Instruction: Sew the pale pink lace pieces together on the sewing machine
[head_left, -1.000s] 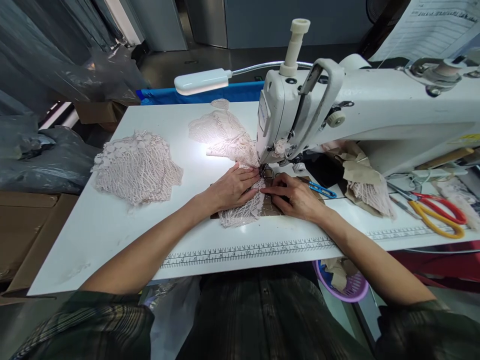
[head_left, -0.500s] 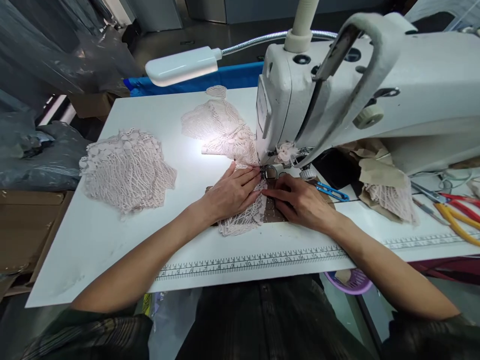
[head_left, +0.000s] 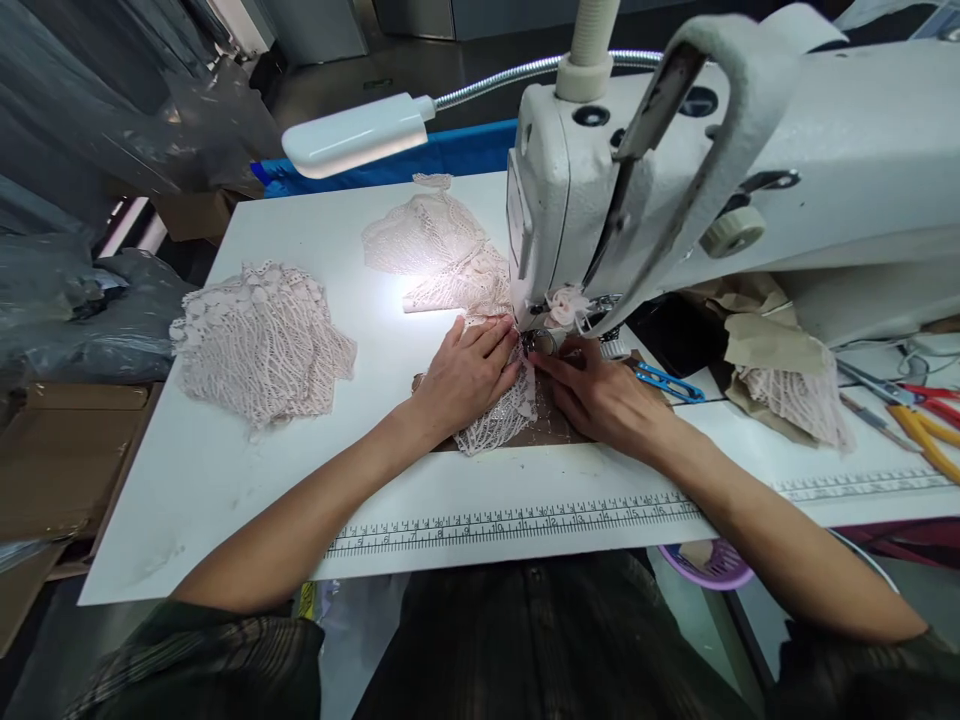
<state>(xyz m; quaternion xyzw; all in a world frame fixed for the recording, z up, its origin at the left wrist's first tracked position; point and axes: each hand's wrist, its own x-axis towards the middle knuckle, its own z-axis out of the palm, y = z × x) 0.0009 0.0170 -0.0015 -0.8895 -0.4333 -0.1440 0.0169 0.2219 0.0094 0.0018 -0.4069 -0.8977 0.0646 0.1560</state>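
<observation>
A pale pink lace piece (head_left: pixel 499 425) lies under the needle area of a white sewing machine (head_left: pixel 559 200), its far part (head_left: pixel 435 240) spread behind under the lamp light. My left hand (head_left: pixel 466 375) rests flat on the lace, fingers stretched toward the presser foot (head_left: pixel 529 342). On the other side of the foot, my right hand (head_left: pixel 600 395) has its fingers bent together, tips at the lace's right edge. Part of its grip is hidden. Beneath both hands shows a brown plate (head_left: pixel 551 430) on the table.
A stack of lace pieces (head_left: pixel 262 345) lies on the left of the white table (head_left: pixel 225 500). Right of my hands are a blue thread snipper (head_left: pixel 670 383), lace scraps with brown paper (head_left: pixel 787 370) and yellow-handled scissors (head_left: pixel 926 440). A lamp (head_left: pixel 356 135) hangs above; a purple basket (head_left: pixel 712 570) sits below.
The lace's near end has drawn forward toward the needle. My right hand's fingertips have moved closer to the presser foot, and my left hand has shifted slightly away from me. The view has shifted a little.
</observation>
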